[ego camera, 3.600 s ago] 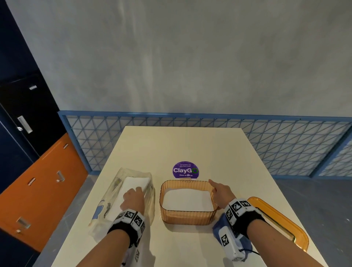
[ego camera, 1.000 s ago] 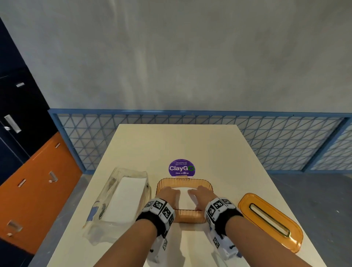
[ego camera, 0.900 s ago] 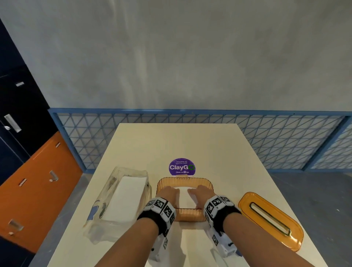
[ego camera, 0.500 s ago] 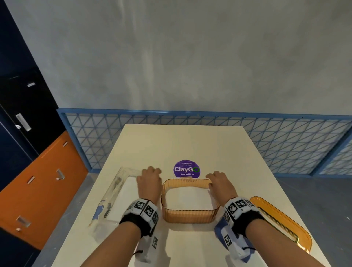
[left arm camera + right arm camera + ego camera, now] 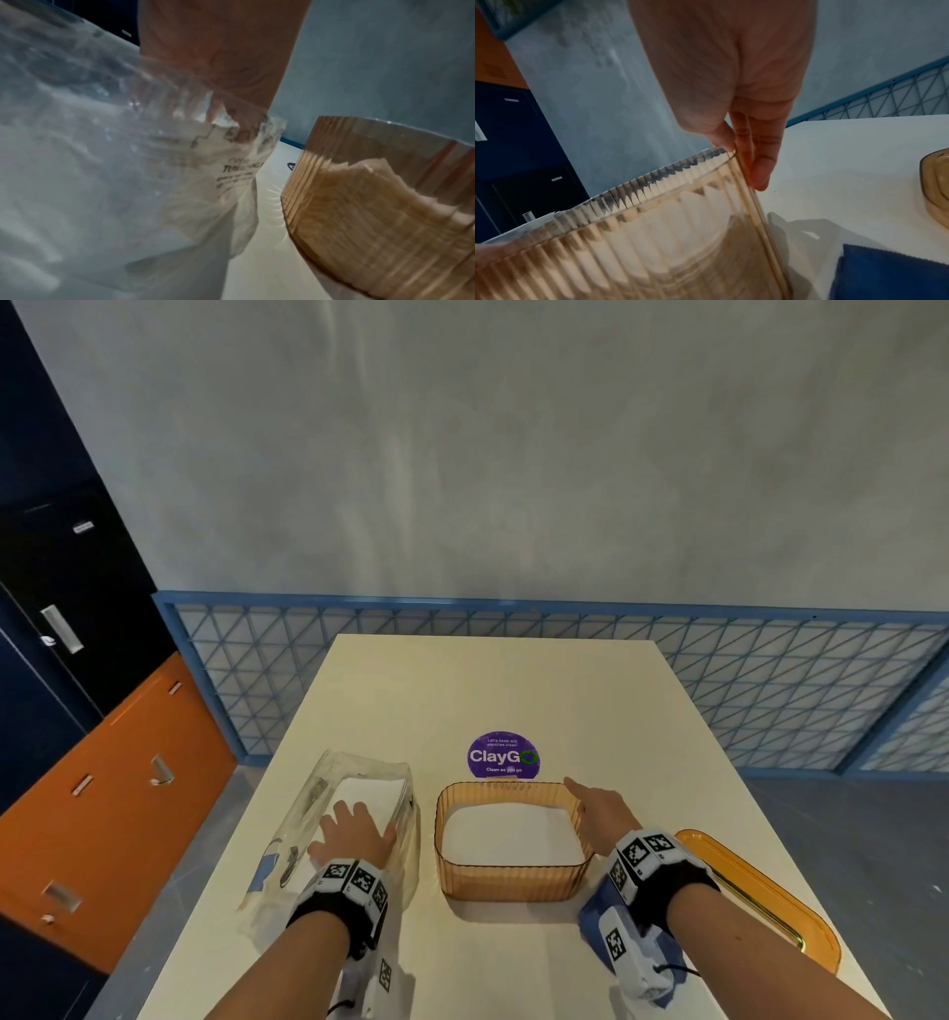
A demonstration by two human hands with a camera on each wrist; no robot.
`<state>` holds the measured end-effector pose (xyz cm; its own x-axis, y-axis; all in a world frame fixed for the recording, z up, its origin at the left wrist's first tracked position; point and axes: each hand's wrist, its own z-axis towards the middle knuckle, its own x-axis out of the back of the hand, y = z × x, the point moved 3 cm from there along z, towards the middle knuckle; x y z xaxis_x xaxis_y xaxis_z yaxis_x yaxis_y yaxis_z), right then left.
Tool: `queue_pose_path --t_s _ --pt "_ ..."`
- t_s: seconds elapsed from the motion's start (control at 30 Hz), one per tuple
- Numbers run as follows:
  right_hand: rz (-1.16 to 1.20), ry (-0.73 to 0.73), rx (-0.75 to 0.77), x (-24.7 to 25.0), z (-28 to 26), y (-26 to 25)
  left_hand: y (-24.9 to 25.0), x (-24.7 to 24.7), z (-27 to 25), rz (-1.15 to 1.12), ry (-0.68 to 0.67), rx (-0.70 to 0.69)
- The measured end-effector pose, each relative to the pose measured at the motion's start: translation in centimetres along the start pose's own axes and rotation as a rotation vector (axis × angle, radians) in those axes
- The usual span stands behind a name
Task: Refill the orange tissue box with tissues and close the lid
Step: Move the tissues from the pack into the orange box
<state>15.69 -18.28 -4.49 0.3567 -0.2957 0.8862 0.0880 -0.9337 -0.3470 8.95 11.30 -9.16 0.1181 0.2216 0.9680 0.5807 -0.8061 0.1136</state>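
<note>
- Left hand (image 5: 354,834) inside clear tissue pack (image 5: 359,793), fingers spread flat on white tissues (image 5: 375,796)
- Purple ClayGo sticker (image 5: 503,755) behind orange tissue box (image 5: 508,880), half filled
- Right hand (image 5: 598,811) pinching box's right wall
- Lid (image 5: 760,896) off, far right on table (image 5: 488,690)

We see the tissue box (image 5: 508,860) standing open near the front middle of the worktop (image 5: 493,690), with a stack of tissues (image 5: 508,837) lying inside it. Just left of it lies the tissue pack (image 5: 359,819), our left hand (image 5: 354,834) resting on top of it. Our right hand (image 5: 598,814) sits at the box's right wall, thumb inside the rim and fingers outside. The lid (image 5: 755,891) lies to the right, apart from the box, near the worktop's edge. Behind the box a round sticker (image 5: 503,756) lies flat on the worktop
</note>
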Motion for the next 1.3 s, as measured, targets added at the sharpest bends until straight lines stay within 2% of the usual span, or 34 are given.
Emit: queue_pose_path --t_s 0.33,0.47,0.63,0.73,0.8,0.83,0.93,0.97,1.03,1.1,1.17,1.23,1.3 --pt "0.01 -0.028 -0.033 0.2 -0.3 -0.3 0.3 0.3 -0.2 -0.019 0.011 0.004" --pt "-0.007 -0.044 -0.027 0.2 -0.2 -0.2 1.1 0.3 -0.9 0.116 0.011 -0.058" --pt "-0.016 -0.072 -0.018 0.5 -0.4 -0.5 1.1 3.1 -1.4 0.057 0.094 -0.128" --pt "0.003 0.089 0.098 1.8 -0.6 -2.2 1.8 7.0 -3.1 -0.121 0.255 -0.153" --pt "0.165 0.178 0.21 3.1 -0.9 -4.3 2.6 9.1 -4.6 -0.204 0.346 -0.193" --pt "0.323 0.148 0.217 3.6 -1.0 -5.4 3.1 9.9 -5.3 -0.236 0.388 -0.225" --pt "0.9 -0.165 0.101 4.8 -1.7 -8.6 4.8 11.5 -7.6 -0.365 0.518 -0.336" --pt "1.055 -0.249 0.065 5.3 -1.9 -9.4 5.3 11.8 -8.4 -0.41 0.57 -0.406" --pt "1.287 -0.362 0.019 6.5 -2.1 -10.2 6.4 11.6 -9.4 -0.418 0.685 -0.636" --pt "1.345 -0.392 0.007 7.5 -2.5 -10.6 7.2 10.4 -10.0 -0.314 0.714 -0.828" --pt "1.25 -0.338 0.038 8.4 -2.9 -10.6 7.5 8.9 -10.1 -0.214 0.634 -0.938" --pt "1.123 -0.26 0.103 9.1 -3.0 -10.2 7.6 7.6 -9.7 -0.213 0.525 -0.969" --pt "1.001 -0.159 0.195 9.8 -3.2 -9.6 7.2 6.8 -9.7 -0.302 0.469 -0.942"
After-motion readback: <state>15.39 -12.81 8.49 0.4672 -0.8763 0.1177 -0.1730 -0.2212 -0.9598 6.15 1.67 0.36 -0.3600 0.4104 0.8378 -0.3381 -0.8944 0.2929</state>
